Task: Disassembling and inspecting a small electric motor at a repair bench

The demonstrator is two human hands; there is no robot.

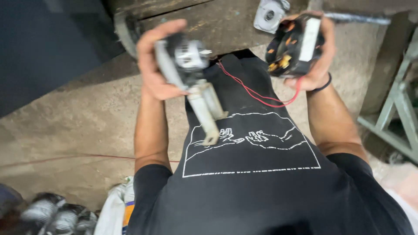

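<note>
My left hand (152, 65) is closed around a grey metal motor part (189, 56). A pale metal bracket (207, 111) hangs down from that part over my black T-shirt. In my right hand (320, 65) is a black motor winding block (294, 45) with orange-copper coils and a white strip on its side. A thin red wire (252, 93) trails from this block across my chest towards the grey part. Both hands are raised in front of the edge of a worn wooden bench (226, 21). The picture is blurred by motion.
A grey square flange with a round hole (270, 15) lies on the bench top. A pale green metal frame (398, 109) stands at the right. Several grey motor parts (56, 215) and a white bag (115, 211) lie on the concrete floor (78, 117) at lower left.
</note>
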